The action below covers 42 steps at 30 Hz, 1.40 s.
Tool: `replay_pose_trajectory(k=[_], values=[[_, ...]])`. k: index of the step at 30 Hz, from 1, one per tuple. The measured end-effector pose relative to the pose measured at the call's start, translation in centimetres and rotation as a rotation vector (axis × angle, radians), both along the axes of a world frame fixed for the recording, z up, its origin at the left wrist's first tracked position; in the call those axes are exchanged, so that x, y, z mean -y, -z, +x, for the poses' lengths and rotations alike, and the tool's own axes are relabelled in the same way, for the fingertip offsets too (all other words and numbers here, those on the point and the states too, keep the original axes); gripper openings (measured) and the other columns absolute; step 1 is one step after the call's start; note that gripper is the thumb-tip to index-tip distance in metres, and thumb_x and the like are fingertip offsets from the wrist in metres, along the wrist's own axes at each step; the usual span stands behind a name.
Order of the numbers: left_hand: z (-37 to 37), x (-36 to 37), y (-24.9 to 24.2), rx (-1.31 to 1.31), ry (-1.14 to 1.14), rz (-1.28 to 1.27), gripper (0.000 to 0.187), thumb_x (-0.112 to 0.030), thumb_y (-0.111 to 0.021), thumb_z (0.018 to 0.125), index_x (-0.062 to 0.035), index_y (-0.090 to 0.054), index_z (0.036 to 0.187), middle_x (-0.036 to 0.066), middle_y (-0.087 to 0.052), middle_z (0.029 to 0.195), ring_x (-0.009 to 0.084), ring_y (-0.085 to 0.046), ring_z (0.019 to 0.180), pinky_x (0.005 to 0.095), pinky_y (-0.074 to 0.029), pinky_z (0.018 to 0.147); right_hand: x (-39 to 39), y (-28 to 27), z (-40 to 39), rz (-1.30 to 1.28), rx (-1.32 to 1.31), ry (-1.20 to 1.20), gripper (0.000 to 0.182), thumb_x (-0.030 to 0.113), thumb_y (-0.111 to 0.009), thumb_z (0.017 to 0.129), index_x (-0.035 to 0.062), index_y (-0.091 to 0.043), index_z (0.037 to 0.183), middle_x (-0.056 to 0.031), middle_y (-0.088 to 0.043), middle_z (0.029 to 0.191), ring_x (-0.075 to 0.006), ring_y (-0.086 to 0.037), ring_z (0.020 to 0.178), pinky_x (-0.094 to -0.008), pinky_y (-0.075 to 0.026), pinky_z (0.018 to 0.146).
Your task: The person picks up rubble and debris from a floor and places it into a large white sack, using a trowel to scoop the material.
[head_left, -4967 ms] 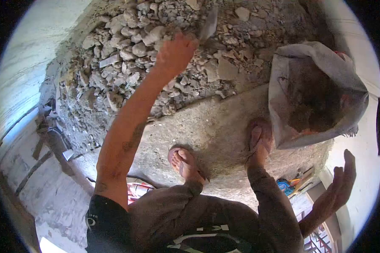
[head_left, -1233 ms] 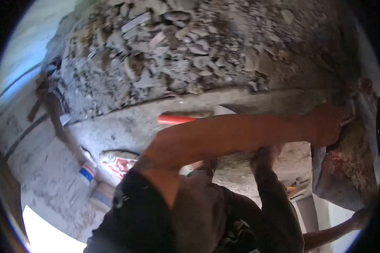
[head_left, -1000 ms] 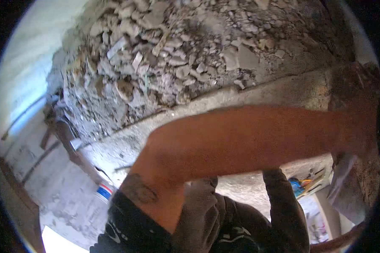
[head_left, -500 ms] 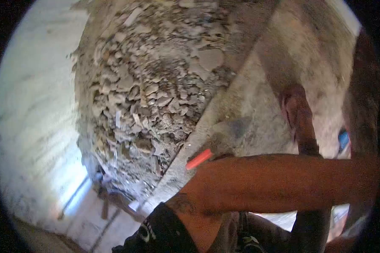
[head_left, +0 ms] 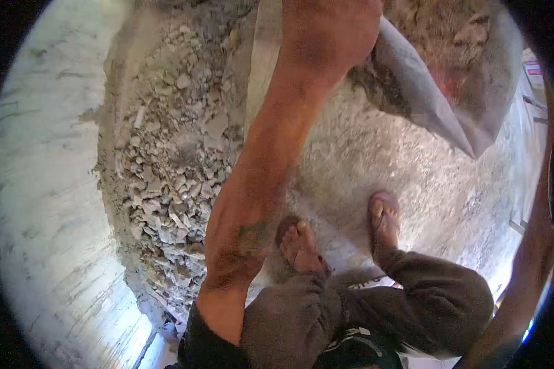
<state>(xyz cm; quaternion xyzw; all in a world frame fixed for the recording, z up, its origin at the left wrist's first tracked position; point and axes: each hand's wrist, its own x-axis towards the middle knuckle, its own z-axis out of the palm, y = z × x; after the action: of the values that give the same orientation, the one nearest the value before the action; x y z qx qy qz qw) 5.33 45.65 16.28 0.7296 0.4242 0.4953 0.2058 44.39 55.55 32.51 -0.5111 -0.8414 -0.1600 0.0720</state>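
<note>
My bare left hand (head_left: 335,27), out rightward a moment ago, now reaches ahead, bringing me to the grey, open-mouthed fabric sack (head_left: 436,114) of brown dirt (head_left: 452,34) at its right. Its fingers are hidden: I cannot tell their grip.

Building site, rubble (head_left: 169,203) (loose chunks), scuffed wall (head_left: 49,184)

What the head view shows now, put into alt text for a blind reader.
A person's left arm reaches to an open grey sack with brown debris inside. Rubble lies between a pale wall and the person's sandalled feet.
</note>
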Motion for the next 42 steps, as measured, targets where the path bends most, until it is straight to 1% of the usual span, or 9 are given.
replay_pose_trajectory(k=[2, 3, 6, 13, 17, 24, 28, 35, 42], values=[[2.5, -1.0, -1.5, 0.136, -0.032, 0.231, 0.026, -0.022, -0.066, 0.079, -0.0007, -0.063, 0.094, 0.017, -0.067, 0.084, 0.0286, -0.066, 0.076, 0.0384, -0.051, 0.064, 1.9, 1.0, 6.7, 0.023, -0.230, 0.033, 0.040, 0.037, -0.054, 0.091, 0.0067, -0.062, 0.116, -0.0212, -0.061, 0.113, -0.0290, -0.060, 0.091, -0.0370, -0.049, 0.079], [2.0, 2.2, -6.7, 0.259, 0.108, -0.283, 0.026, -0.013, -0.062, 0.082, 0.0003, -0.061, 0.103, 0.012, -0.067, 0.088, 0.0203, -0.063, 0.073, 0.0329, -0.048, 0.066, 3.3, 2.4, 9.7, 0.008, -0.468, 0.055, 0.044, 0.036, -0.052, 0.094, 0.0056, -0.056, 0.125, -0.0177, -0.060, 0.118, -0.0265, -0.059, 0.100, -0.0345, -0.047, 0.088], [3.9, 3.0, -9.3, 0.481, 0.167, -0.333, 0.036, -0.014, -0.061, 0.083, 0.0038, -0.059, 0.114, 0.010, -0.067, 0.093, 0.0163, -0.064, 0.078, 0.0291, -0.050, 0.071, 9.2, -0.8, 2.9, -0.082, -0.519, 0.346, 0.048, 0.029, -0.052, 0.093, 0.0153, -0.049, 0.139, -0.0064, -0.056, 0.130, -0.0169, -0.054, 0.112, -0.0300, -0.038, 0.101], [2.5, 1.7, -11.6, 0.536, 0.026, -0.485, 0.044, -0.011, -0.060, 0.083, 0.0024, -0.054, 0.125, 0.016, -0.067, 0.101, 0.0189, -0.065, 0.082, 0.0275, -0.051, 0.075, 10.0, -0.1, 5.3, -0.175, -0.832, 0.286, 0.053, 0.011, -0.051, 0.084, 0.0133, -0.051, 0.137, -0.0048, -0.065, 0.107, -0.0113, -0.057, 0.090, -0.0257, -0.045, 0.086], [-0.3, -5.2, -5.9, -0.215, -0.218, -0.595, 0.035, -0.019, -0.061, 0.085, 0.0045, -0.062, 0.111, 0.015, -0.067, 0.095, 0.0203, -0.063, 0.085, 0.0321, -0.048, 0.078, 5.6, 10.5, 5.1, -0.169, -0.686, 0.278, 0.055, 0.008, -0.053, 0.081, 0.0124, -0.053, 0.135, -0.0047, -0.063, 0.092, -0.0120, -0.056, 0.081, -0.0270, -0.046, 0.075], [1.8, -3.0, -7.3, -0.019, -0.417, -0.690, 0.047, -0.028, -0.068, 0.083, 0.0023, -0.054, 0.116, 0.015, -0.063, 0.102, 0.0262, -0.062, 0.092, 0.0391, -0.051, 0.076, 7.0, 9.1, 1.9, -0.418, -1.033, 0.282, 0.065, 0.024, -0.066, 0.079, 0.0067, -0.046, 0.138, -0.0198, -0.066, 0.109, -0.0241, -0.063, 0.089, -0.0350, -0.048, 0.085], [2.0, -0.6, -5.1, 0.372, -0.184, -1.075, 0.053, -0.023, -0.066, 0.085, 0.0006, -0.042, 0.125, 0.017, -0.058, 0.110, 0.0334, -0.061, 0.095, 0.0486, -0.055, 0.072, 10.8, 6.2, -2.8, -0.784, -1.072, 0.565, 0.097, 0.025, -0.069, 0.079, 0.0178, -0.006, 0.152, -0.0207, -0.056, 0.125, -0.0287, -0.061, 0.096, -0.0370, -0.055, 0.070], [2.0, -0.9, -1.8, 1.158, 0.123, -0.994, 0.034, -0.021, -0.050, 0.098, 0.0053, -0.050, 0.118, 0.018, -0.059, 0.115, 0.0299, -0.060, 0.103, 0.0436, -0.052, 0.088, 6.4, 12.5, -5.4, -0.809, -2.266, 0.156, 0.067, -0.017, -0.037, 0.082, 0.0130, -0.029, 0.142, -0.0194, -0.051, 0.122, -0.0322, -0.055, 0.110, -0.0462, -0.053, 0.089], [-2.6, -4.8, -3.3, 1.398, 0.341, -0.810, 0.023, -0.013, -0.041, 0.099, 0.0024, -0.049, 0.115, 0.013, -0.057, 0.102, 0.0267, -0.058, 0.094, 0.0434, -0.049, 0.091, 6.7, 11.3, 3.1, -0.781, -2.707, 0.483, 0.027, 0.004, -0.045, 0.080, -0.0059, -0.057, 0.102, -0.0221, -0.062, 0.098, -0.0344, -0.062, 0.088, -0.0481, -0.051, 0.086]])
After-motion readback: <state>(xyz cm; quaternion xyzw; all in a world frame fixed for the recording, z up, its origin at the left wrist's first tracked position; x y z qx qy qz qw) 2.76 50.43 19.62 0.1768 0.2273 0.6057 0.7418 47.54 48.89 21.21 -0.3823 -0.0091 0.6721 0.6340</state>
